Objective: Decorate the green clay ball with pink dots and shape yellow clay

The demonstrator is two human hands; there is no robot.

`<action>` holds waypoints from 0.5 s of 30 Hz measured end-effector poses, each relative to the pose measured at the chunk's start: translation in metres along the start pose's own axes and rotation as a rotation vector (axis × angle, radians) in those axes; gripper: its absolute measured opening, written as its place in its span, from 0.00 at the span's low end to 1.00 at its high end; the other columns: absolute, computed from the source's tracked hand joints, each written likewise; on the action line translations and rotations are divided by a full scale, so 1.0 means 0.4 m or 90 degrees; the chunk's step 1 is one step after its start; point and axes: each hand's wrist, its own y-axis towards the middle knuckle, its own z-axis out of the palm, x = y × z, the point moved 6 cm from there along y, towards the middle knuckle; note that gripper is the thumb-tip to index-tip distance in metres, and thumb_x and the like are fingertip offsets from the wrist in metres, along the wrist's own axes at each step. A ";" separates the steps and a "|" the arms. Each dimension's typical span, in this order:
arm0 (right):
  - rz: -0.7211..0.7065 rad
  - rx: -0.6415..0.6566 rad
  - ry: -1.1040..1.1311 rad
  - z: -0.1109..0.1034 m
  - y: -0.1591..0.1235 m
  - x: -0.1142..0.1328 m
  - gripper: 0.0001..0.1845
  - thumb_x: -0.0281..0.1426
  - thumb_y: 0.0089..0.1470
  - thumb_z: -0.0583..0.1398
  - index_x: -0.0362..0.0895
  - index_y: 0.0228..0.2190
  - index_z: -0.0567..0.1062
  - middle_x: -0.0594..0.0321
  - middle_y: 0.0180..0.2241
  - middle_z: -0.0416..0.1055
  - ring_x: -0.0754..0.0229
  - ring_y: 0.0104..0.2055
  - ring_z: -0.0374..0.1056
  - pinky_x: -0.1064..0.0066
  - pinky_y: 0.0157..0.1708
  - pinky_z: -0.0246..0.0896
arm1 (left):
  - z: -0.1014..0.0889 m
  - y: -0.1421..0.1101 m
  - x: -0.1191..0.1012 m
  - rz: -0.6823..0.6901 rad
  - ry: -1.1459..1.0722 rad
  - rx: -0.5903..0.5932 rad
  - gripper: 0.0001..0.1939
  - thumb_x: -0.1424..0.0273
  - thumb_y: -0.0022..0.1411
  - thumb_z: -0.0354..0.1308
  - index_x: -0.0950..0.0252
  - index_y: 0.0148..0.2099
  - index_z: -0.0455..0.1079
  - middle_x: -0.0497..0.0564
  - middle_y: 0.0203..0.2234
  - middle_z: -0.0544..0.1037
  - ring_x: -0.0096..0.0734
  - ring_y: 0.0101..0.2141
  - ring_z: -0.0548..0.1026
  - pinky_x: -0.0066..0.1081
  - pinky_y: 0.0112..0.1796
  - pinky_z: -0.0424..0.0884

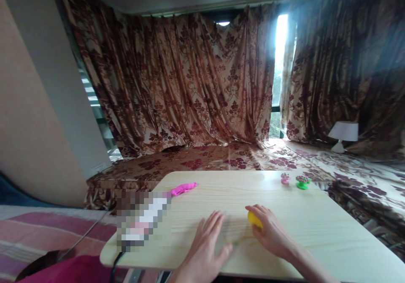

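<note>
My right hand (267, 230) is closed around a smooth yellow lump (255, 220), perhaps modelling clay, just over the pale wooden table (234, 190). To its left, my left hand (207, 243) is spread with nothing in it, its fingers a little blurred. Whether its palm touches the tabletop I cannot tell. A long pink piece of soft clay (183, 189) lies near the table's far left edge. Toward the far right stand a small pink clay figure (285, 178) and a green clay piece (303, 182) dotted with coloured bits on top.
A blurred-out object (147, 219) with a black cable (117, 264) lies along the table's left side. Beyond the table runs a ledge (196, 161) under patterned cloth, with curtains (190, 84) behind. A white lamp (343, 133) stands on the right.
</note>
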 end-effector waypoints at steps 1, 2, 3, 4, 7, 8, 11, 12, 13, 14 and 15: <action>-0.001 0.012 -0.019 0.007 0.004 0.017 0.20 0.26 0.48 0.53 0.47 0.45 0.67 0.61 0.41 0.68 0.59 0.42 0.63 0.66 0.45 0.55 | -0.010 0.011 0.006 -0.039 0.011 -0.042 0.30 0.60 0.62 0.41 0.59 0.64 0.41 0.51 0.62 0.48 0.37 0.60 0.47 0.43 0.58 0.45; 0.004 0.019 -0.043 0.016 0.011 0.031 0.15 0.28 0.50 0.53 0.47 0.41 0.69 0.61 0.39 0.68 0.59 0.41 0.63 0.66 0.44 0.55 | -0.013 0.020 0.015 -0.080 0.030 -0.072 0.28 0.61 0.63 0.38 0.61 0.63 0.44 0.52 0.61 0.50 0.37 0.60 0.47 0.44 0.58 0.45; 0.018 0.020 -0.070 0.026 0.021 0.041 0.11 0.31 0.53 0.51 0.47 0.37 0.71 0.61 0.37 0.69 0.58 0.40 0.64 0.65 0.43 0.55 | -0.008 0.029 0.023 -0.116 0.051 -0.088 0.26 0.62 0.63 0.37 0.63 0.63 0.48 0.54 0.61 0.52 0.38 0.60 0.48 0.45 0.58 0.45; 0.039 0.015 -0.100 0.037 0.035 0.045 0.12 0.33 0.56 0.49 0.47 0.33 0.71 0.61 0.36 0.69 0.58 0.39 0.64 0.64 0.42 0.56 | 0.002 0.036 0.031 -0.142 0.072 -0.094 0.26 0.63 0.63 0.37 0.64 0.62 0.51 0.55 0.60 0.53 0.39 0.60 0.49 0.46 0.57 0.45; 0.113 -0.018 -0.193 0.064 0.087 0.032 0.19 0.36 0.59 0.44 0.44 0.32 0.72 0.54 0.42 0.69 0.53 0.47 0.62 0.59 0.45 0.53 | 0.037 0.046 0.046 -0.171 0.114 -0.095 0.25 0.63 0.63 0.37 0.64 0.59 0.56 0.56 0.59 0.56 0.40 0.59 0.51 0.48 0.57 0.45; 0.132 -0.021 -0.215 0.071 0.100 0.025 0.19 0.36 0.60 0.44 0.43 0.35 0.72 0.52 0.47 0.67 0.51 0.52 0.59 0.56 0.48 0.51 | 0.045 0.045 0.047 -0.172 0.122 -0.098 0.25 0.63 0.63 0.37 0.63 0.59 0.57 0.55 0.59 0.56 0.40 0.59 0.51 0.48 0.57 0.45; 0.144 0.016 -0.227 0.087 0.085 0.017 0.24 0.39 0.60 0.42 0.41 0.49 0.67 0.50 0.56 0.58 0.49 0.60 0.48 0.51 0.53 0.44 | 0.050 0.038 0.047 -0.168 0.130 -0.111 0.24 0.62 0.63 0.35 0.62 0.59 0.57 0.54 0.59 0.57 0.38 0.59 0.51 0.46 0.57 0.45; 0.131 0.037 -0.218 0.090 0.059 0.022 0.25 0.40 0.60 0.41 0.41 0.52 0.63 0.50 0.57 0.56 0.50 0.60 0.46 0.52 0.54 0.43 | 0.049 0.036 0.046 -0.166 0.132 -0.114 0.24 0.62 0.63 0.35 0.61 0.59 0.57 0.54 0.59 0.57 0.37 0.59 0.51 0.46 0.57 0.45; 0.110 0.055 -0.208 0.090 0.025 0.032 0.27 0.41 0.60 0.41 0.41 0.55 0.59 0.51 0.58 0.54 0.51 0.61 0.45 0.53 0.55 0.41 | 0.047 0.036 0.045 -0.164 0.133 -0.116 0.24 0.62 0.63 0.35 0.61 0.58 0.57 0.54 0.59 0.57 0.37 0.59 0.51 0.46 0.57 0.45; 0.084 0.068 -0.200 0.087 -0.014 0.044 0.29 0.42 0.60 0.40 0.41 0.57 0.56 0.53 0.59 0.51 0.53 0.62 0.43 0.55 0.57 0.40 | 0.046 0.035 0.043 -0.162 0.134 -0.118 0.24 0.62 0.63 0.35 0.61 0.58 0.57 0.54 0.58 0.58 0.37 0.59 0.51 0.46 0.57 0.45; 0.059 0.079 -0.194 0.083 -0.051 0.057 0.29 0.42 0.60 0.39 0.41 0.58 0.54 0.55 0.60 0.48 0.55 0.62 0.40 0.57 0.58 0.37 | 0.045 0.036 0.042 -0.161 0.135 -0.119 0.24 0.62 0.63 0.36 0.62 0.58 0.57 0.54 0.58 0.58 0.38 0.59 0.51 0.46 0.56 0.46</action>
